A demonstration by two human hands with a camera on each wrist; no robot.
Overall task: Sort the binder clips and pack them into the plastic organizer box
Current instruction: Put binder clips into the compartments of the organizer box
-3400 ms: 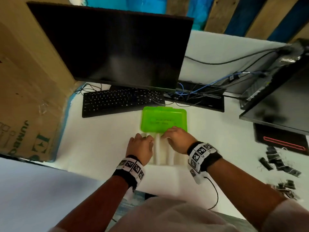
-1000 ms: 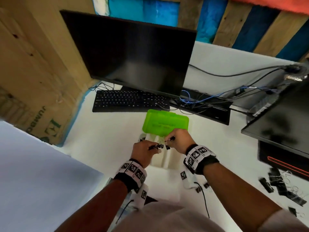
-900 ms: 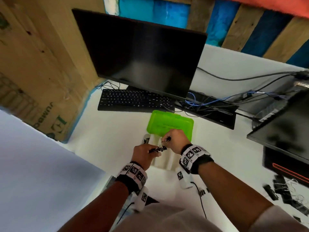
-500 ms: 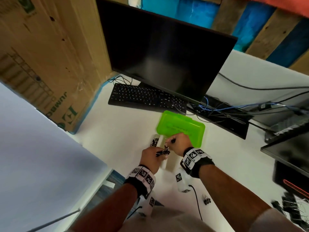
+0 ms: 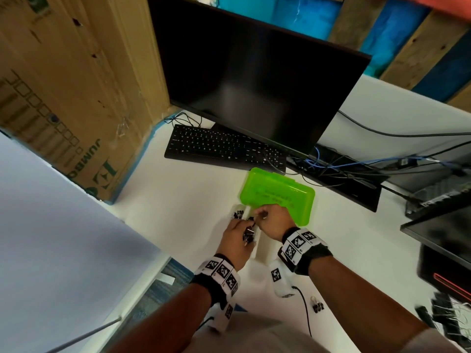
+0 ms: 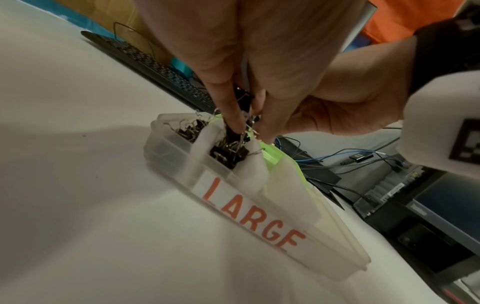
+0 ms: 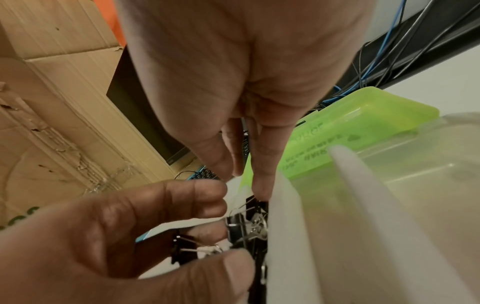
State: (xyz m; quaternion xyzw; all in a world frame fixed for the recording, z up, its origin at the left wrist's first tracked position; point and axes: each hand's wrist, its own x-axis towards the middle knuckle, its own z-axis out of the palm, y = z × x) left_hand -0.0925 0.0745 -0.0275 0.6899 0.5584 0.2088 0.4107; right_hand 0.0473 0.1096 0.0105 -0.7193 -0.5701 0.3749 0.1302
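Pinching binder clips (image 6: 240, 98), left hand (image 5: 235, 240) feeds the box (image 6: 182, 152); right hand (image 5: 274, 221) pokes them down. Light, springy, snaggy, so best held by the black bodies.

Two hands are in view, the left hand (image 5: 237, 238) and the right hand (image 5: 274, 221). One plastic organizer box (image 6: 259, 197) stands on one white desk (image 5: 178, 200); it has one green lid (image 5: 277, 194), two white dividers (image 6: 205, 139) that show in the left wrist view, and one label reading LARGE. Binder clips (image 6: 228, 152) fill two of its compartments; their number cannot be told. One lone clip (image 5: 316, 305) lies near the desk edge, and a loose pile (image 5: 448, 314) lies at far right, uncounted. Two monitors (image 5: 254, 80), one keyboard (image 5: 224, 147), one cardboard carton (image 5: 63, 85).
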